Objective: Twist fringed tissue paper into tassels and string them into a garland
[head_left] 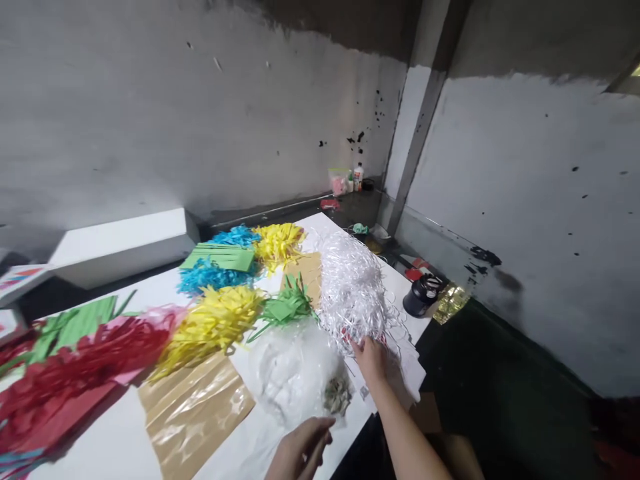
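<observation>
My right hand (371,359) reaches to the near edge of a heap of shiny white shredded strips (353,280), its fingers closed among the strands and partly hidden by them. Small red spots show near its fingertips. My left hand (304,445) is at the bottom of the view, fingers loosely stretched and nothing visible in them. Just beyond it lies a clear plastic bag (295,370), with a crumpled grey-green lump (337,395) at its right side. Green cut paper strips (290,300) lie behind the bag.
Yellow fringed paper (215,320), red fringed paper (85,363) and blue fringed paper (215,277) cover the left of the white table. A brown plastic-faced sheet (197,417) lies in front. A black container (421,297) stands at the right edge; a white box (125,247) is back left.
</observation>
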`<action>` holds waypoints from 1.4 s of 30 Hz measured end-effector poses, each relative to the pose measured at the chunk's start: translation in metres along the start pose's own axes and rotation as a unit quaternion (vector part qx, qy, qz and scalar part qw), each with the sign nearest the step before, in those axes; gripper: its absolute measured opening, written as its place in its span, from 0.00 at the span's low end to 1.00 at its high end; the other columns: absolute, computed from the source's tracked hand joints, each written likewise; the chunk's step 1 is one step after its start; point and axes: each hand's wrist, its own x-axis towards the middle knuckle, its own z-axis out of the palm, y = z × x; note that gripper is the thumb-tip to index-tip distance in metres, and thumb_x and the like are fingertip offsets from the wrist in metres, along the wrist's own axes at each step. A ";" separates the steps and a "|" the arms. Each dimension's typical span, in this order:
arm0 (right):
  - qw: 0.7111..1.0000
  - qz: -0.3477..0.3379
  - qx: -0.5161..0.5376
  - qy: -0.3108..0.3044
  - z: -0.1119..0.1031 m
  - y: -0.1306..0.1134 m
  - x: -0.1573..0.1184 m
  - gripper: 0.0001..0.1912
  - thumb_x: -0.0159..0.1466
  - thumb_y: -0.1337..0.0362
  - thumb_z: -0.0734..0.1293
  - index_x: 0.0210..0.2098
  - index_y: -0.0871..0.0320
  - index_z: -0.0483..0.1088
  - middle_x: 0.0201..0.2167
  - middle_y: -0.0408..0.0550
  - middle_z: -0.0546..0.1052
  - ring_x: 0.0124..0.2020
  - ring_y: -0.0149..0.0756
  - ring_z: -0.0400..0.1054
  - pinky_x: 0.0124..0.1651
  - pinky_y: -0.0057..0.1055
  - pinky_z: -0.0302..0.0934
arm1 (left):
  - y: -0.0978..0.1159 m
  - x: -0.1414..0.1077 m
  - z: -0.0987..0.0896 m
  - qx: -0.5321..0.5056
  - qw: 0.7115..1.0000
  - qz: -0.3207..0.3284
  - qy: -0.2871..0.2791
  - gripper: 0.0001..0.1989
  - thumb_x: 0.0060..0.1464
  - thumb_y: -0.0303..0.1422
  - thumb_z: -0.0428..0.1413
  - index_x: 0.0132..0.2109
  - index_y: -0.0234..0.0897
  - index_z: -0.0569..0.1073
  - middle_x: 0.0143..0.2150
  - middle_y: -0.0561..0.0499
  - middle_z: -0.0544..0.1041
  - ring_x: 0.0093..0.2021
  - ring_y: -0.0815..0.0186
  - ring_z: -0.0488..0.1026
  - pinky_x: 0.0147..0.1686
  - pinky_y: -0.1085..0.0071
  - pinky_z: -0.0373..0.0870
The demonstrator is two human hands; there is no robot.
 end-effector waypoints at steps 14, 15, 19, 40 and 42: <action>0.952 -0.275 0.086 -0.099 0.011 -0.055 -0.142 0.19 0.67 0.60 0.55 0.23 0.53 0.69 0.20 0.47 0.71 0.23 0.38 0.68 0.28 0.32 0.63 | 0.010 0.049 -0.015 -0.353 0.906 -0.233 0.016 0.18 0.43 0.43 0.66 0.34 0.33 0.73 0.23 0.56 0.68 0.20 0.76 0.60 0.21 0.79 0.57; 0.957 -0.256 0.097 -0.092 0.007 -0.055 -0.144 0.19 0.67 0.61 0.54 0.24 0.53 0.70 0.20 0.47 0.72 0.23 0.38 0.69 0.29 0.31 0.64 | 0.010 0.045 -0.019 -0.333 0.914 -0.232 0.022 0.19 0.42 0.43 0.66 0.35 0.33 0.73 0.21 0.58 0.65 0.18 0.78 0.56 0.18 0.80 0.52; 0.956 -0.222 0.174 -0.083 -0.018 -0.063 -0.132 0.15 0.68 0.64 0.54 0.43 0.53 0.71 0.35 0.51 0.76 0.38 0.39 0.73 0.41 0.33 0.68 | 0.006 0.020 -0.029 -0.263 0.939 -0.219 0.020 0.21 0.48 0.49 0.60 0.34 0.33 0.70 0.18 0.60 0.62 0.15 0.78 0.47 0.16 0.78 0.38; 0.988 -0.099 -0.012 0.118 -0.035 -0.058 -0.073 0.21 0.63 0.60 0.57 0.49 0.66 0.70 0.44 0.67 0.73 0.47 0.57 0.68 0.47 0.53 0.62 | 0.003 -0.085 -0.164 -0.337 0.896 -0.071 0.282 0.19 0.44 0.45 0.63 0.35 0.33 0.72 0.23 0.57 0.68 0.24 0.72 0.65 0.30 0.73 0.65; 0.981 -0.159 -0.030 0.105 -0.023 -0.095 -0.092 0.27 0.62 0.61 0.59 0.59 0.65 0.60 0.57 0.68 0.64 0.58 0.58 0.59 0.54 0.55 0.57 | 0.009 -0.099 -0.162 -0.347 0.897 -0.071 0.265 0.20 0.45 0.45 0.63 0.36 0.33 0.71 0.20 0.60 0.61 0.19 0.76 0.56 0.21 0.77 0.56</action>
